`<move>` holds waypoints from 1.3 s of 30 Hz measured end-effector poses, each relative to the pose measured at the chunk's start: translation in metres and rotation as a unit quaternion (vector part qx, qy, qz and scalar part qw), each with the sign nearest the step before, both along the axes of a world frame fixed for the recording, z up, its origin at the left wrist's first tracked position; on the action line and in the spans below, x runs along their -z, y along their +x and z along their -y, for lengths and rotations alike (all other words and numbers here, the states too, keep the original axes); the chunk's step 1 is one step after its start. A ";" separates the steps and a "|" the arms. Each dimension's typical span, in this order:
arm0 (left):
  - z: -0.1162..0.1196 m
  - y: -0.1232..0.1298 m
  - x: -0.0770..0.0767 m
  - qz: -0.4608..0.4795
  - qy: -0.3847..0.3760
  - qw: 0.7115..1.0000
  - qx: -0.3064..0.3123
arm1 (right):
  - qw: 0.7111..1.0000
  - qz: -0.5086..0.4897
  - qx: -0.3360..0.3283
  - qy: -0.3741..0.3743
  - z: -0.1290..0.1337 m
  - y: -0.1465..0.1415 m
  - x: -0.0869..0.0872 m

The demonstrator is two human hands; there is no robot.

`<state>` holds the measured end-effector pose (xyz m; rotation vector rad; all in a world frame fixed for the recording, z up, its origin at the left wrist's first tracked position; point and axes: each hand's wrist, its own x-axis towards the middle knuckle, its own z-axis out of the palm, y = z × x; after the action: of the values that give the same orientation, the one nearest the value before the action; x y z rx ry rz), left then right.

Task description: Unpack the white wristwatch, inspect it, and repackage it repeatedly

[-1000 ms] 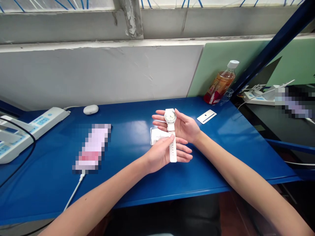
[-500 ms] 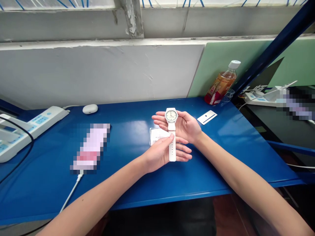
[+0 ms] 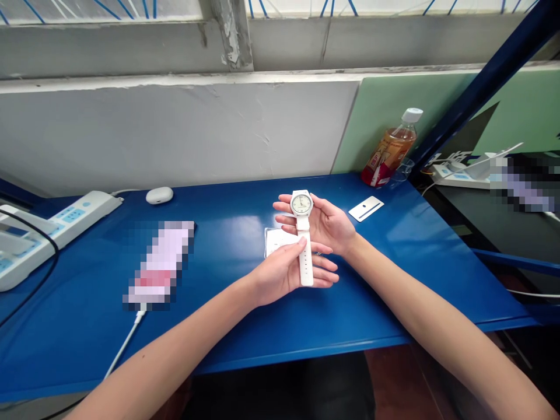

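A white wristwatch (image 3: 301, 203) with a round dial and a long pale strap lies face up over both palms. My left hand (image 3: 284, 270) holds the strap, its thumb pressed on top and its fingers stretched out beneath. Just above it, my right hand (image 3: 328, 223) is palm up with fingers spread, the watch head resting across its fingers. Partly hidden behind my left hand, a small clear packet with something white in it (image 3: 276, 239) lies on the blue table (image 3: 227, 233).
A phone (image 3: 161, 259) with a white cable lies at left, near a power strip (image 3: 72, 224) and a white earbud case (image 3: 160, 195). To the right are a white card (image 3: 366, 208) and a leaning drink bottle (image 3: 391, 149). A blue post (image 3: 476, 87) slants behind.
The watch head has tilted slightly to the left over the right hand. Both hands stay in nearly the same place, and the whole view has shifted a little.
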<state>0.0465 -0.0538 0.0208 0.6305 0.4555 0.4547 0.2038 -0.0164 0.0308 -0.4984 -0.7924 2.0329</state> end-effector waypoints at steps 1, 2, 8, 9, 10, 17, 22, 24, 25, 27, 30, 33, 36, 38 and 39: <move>0.001 0.001 0.001 -0.001 -0.004 1.000 0.005 | 1.000 -0.002 -0.005 0.001 0.000 0.000 0.000; 0.001 0.001 0.001 -0.001 -0.008 1.000 0.008 | 1.000 -0.003 -0.008 0.002 0.000 0.000 0.000; 0.003 0.003 0.001 -0.006 -0.016 1.000 0.001 | 1.000 -0.001 0.000 -0.008 -0.001 0.000 0.001; 0.003 0.002 0.002 -0.006 -0.017 1.000 -0.002 | 1.000 0.001 0.000 -0.010 -0.001 0.000 0.001; 0.004 0.002 0.002 -0.004 -0.017 1.000 -0.006 | 1.000 0.002 0.001 -0.011 -0.001 0.000 0.001; 0.005 0.001 0.000 0.011 0.007 0.999 -0.040 | 1.000 -0.007 0.017 -0.019 -0.001 0.004 -0.003; 0.005 0.001 -0.001 -0.014 0.038 0.997 -0.073 | 0.996 -0.006 0.085 0.021 -0.003 0.004 0.003; 0.005 0.001 0.000 -0.014 0.042 0.997 -0.066 | 0.992 -0.004 0.125 0.030 -0.004 0.002 0.007; 0.006 0.001 0.001 -0.011 0.041 0.997 -0.059 | 0.990 -0.004 0.141 0.027 -0.004 0.000 0.008; 0.007 0.001 0.001 -0.003 0.032 0.999 -0.040 | 0.988 -0.008 0.156 0.020 -0.003 -0.003 0.009; 0.008 0.001 0.002 0.010 0.019 1.000 -0.016 | 0.993 -0.009 0.117 0.025 0.000 -0.005 0.006; 0.008 0.001 0.001 0.021 0.016 1.000 0.002 | 0.998 0.010 0.046 0.038 0.003 -0.003 0.001; 0.008 0.000 0.000 0.024 0.012 0.999 0.021 | 0.999 0.020 0.004 0.049 0.003 0.001 0.000; 0.008 0.000 0.000 0.027 0.006 0.999 0.027 | 0.998 0.024 -0.008 0.053 0.002 0.003 0.001; 0.008 0.000 0.001 0.029 0.001 0.999 0.029 | 0.998 0.026 -0.012 0.053 0.001 0.003 0.002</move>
<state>0.0460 -0.0619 0.0202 0.6297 0.3810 0.4176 0.2073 -0.0179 0.0288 -0.4842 -0.9367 1.9945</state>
